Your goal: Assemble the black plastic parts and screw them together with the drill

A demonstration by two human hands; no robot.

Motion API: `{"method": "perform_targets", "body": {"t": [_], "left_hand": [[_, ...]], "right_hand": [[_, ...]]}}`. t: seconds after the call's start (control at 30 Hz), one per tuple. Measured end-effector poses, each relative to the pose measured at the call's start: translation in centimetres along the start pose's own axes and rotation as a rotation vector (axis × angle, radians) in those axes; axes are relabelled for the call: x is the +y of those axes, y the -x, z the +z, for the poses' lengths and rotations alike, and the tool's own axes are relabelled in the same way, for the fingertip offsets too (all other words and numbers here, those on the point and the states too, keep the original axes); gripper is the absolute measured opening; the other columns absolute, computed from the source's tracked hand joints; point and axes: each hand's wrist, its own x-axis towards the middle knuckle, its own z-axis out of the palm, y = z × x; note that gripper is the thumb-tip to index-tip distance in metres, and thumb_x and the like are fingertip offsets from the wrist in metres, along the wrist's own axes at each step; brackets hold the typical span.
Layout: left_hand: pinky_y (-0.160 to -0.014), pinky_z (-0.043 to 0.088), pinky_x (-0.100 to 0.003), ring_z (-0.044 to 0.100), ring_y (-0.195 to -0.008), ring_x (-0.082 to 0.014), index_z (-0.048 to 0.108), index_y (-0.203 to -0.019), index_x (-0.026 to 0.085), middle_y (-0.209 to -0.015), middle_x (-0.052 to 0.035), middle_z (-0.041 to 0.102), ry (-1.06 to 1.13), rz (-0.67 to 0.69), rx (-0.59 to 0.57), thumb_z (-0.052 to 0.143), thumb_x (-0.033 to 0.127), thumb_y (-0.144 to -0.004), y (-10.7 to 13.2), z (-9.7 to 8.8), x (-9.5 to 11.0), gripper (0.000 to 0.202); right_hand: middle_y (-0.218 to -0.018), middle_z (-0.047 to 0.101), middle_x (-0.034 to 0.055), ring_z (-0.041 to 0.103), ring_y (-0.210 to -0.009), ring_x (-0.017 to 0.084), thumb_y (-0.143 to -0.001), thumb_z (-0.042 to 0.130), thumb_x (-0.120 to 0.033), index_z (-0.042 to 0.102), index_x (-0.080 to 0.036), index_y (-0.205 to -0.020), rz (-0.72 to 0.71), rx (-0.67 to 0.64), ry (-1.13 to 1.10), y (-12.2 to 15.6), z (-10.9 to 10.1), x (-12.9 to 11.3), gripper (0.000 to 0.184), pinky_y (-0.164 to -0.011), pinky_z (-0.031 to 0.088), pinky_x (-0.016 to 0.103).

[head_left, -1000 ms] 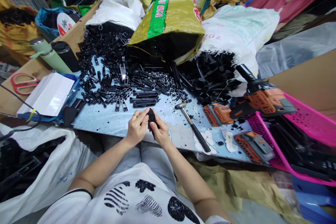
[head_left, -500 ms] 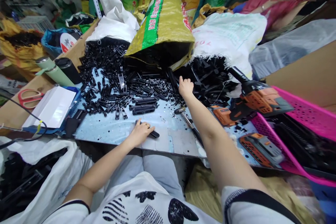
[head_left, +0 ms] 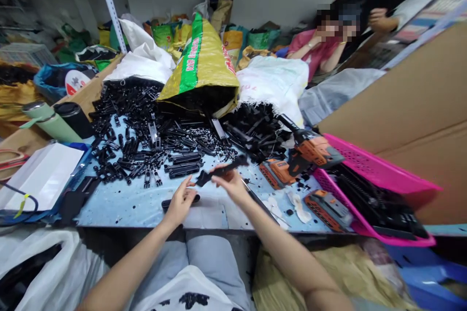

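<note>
My right hand (head_left: 229, 182) holds a long black plastic strip (head_left: 222, 170) a little above the blue table (head_left: 131, 204), its fingers closed round the strip's middle. My left hand (head_left: 181, 201) is just left of it, fingers reaching toward the strip's near end. Under the left hand a short black plastic part (head_left: 180, 200) lies flat on the table. A heap of black plastic parts (head_left: 160, 136) covers the far half of the table. A hammer (head_left: 260, 199) lies partly hidden behind my right forearm.
Open sacks, one yellow-green (head_left: 199, 68) and two white, spill parts at the back. An orange drill (head_left: 310, 148) and two battery packs (head_left: 328, 209) lie right of my hands, beside a pink basket (head_left: 375, 175). A white box (head_left: 40, 177), two flasks and a person in pink (head_left: 317, 46) are around.
My right hand has come back from the far pile with a long black strip and met my left hand. The left hand lifted off the short part. The view tilted upward.
</note>
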Motion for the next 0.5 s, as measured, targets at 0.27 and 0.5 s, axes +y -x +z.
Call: {"method": "perform_targets", "body": {"t": [0.27, 0.5], "left_hand": [[-0.053, 0.045, -0.022, 0.057, -0.065, -0.0147, 0.065, -0.085, 0.013, -0.074, -0.0037, 0.063, 0.263, -0.279, 0.210, 0.065, 0.056, -0.067, 0.1, -0.8, 1.1, 0.046], [-0.053, 0.042, -0.023, 0.058, -0.065, -0.0163, 0.065, -0.074, 0.015, -0.074, -0.0047, 0.065, 0.068, -0.204, 0.121, 0.057, 0.054, -0.073, 1.7, -1.1, 0.7, 0.040]], "right_hand": [[-0.074, 0.067, 0.0051, 0.061, -0.066, 0.016, -0.085, 0.054, -0.041, 0.065, -0.016, -0.079, 0.096, 0.023, 0.101, 10.4, 7.5, 1.2, 0.028, -0.060, 0.050, 0.028], [-0.111, 0.064, 0.0108, 0.057, -0.101, 0.023, -0.083, 0.061, -0.030, 0.061, -0.020, -0.111, -0.481, 0.234, 0.733, 11.5, 5.0, -0.9, 0.029, -0.087, 0.044, 0.040]]}}
